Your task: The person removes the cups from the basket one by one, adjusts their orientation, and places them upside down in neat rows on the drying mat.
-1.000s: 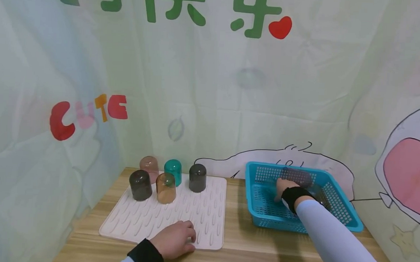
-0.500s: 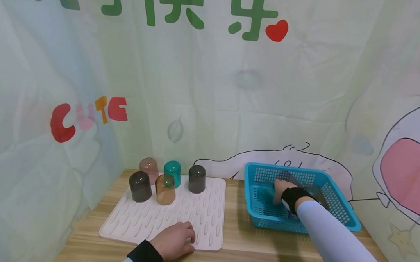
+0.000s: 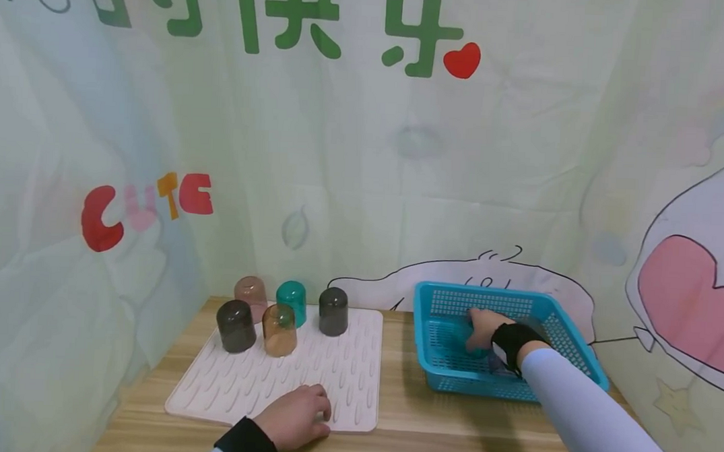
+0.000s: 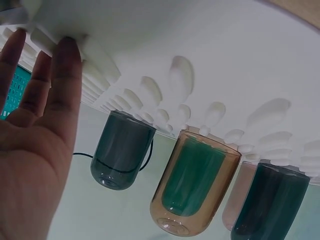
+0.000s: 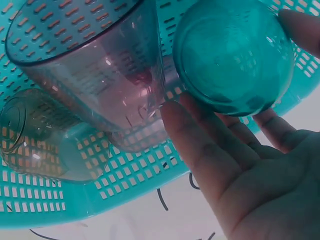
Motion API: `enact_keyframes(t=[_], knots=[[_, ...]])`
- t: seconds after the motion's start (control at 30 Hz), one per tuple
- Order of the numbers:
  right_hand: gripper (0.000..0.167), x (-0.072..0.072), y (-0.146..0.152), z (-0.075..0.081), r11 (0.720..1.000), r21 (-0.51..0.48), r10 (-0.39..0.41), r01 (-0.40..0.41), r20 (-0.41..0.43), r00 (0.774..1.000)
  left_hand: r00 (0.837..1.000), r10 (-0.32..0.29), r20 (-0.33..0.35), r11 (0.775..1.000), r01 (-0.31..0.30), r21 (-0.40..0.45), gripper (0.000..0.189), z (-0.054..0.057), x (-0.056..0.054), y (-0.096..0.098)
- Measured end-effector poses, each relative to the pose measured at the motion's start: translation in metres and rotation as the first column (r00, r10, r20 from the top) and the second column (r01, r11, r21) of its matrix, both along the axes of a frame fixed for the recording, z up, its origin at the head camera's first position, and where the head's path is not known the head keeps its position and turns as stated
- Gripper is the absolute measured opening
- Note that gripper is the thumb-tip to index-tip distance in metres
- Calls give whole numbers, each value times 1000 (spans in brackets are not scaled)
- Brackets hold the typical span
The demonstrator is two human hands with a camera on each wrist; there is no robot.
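Inside the blue basket (image 3: 482,386), my right hand (image 3: 486,328) grips a teal see-through cup (image 5: 235,60), thumb on one side and fingers along the other. Beside it in the right wrist view lie a purplish clear cup (image 5: 110,90), rim up toward the camera, and an amber-tinted cup (image 5: 45,145) on its side. My left hand (image 3: 293,415) rests at the front edge of the pale ridged mat (image 3: 306,389), fingers relaxed and holding nothing. Farther back on that mat, several cups stand upside down, among them an amber one (image 3: 280,330) and a teal one (image 3: 292,296).
Also upside down on the mat are a dark grey cup (image 3: 236,326), a pinkish cup (image 3: 250,292) and another dark grey cup (image 3: 333,312). Wooden table (image 3: 399,403) shows between mat and basket. A printed curtain (image 3: 364,185) hangs close behind.
The purplish cup behind my right hand has tipped down out of sight in the head view, and the hand now holds the teal cup. The left hand stays put; the head view has shifted slightly.
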State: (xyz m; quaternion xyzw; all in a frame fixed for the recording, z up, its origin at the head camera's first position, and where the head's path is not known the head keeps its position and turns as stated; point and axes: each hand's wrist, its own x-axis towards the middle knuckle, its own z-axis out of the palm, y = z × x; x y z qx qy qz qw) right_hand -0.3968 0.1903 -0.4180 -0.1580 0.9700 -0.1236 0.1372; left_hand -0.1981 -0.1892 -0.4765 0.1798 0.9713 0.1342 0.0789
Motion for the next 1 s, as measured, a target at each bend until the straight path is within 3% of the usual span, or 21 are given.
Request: enact_keyframes(t=[0.17, 0.6, 0.77, 1.0], knots=[[64, 5, 3, 9, 999, -32, 40, -41, -32, 999, 1000, 4, -5, 1000, -3, 5, 11, -1, 1, -1], [59, 38, 2, 43, 989, -150, -10, 5, -38, 999, 1000, 10, 2, 1000, -10, 10, 12, -1, 0, 0], [60, 56, 0, 58, 970, -242, -22, 14, -31, 999, 1000, 5, 2, 1000, -5, 17, 11, 0, 0, 2], [57, 64, -5, 65, 939, -342, 16, -36, -62, 998, 1000, 15, 18, 1000, -15, 20, 11, 0, -2, 1]])
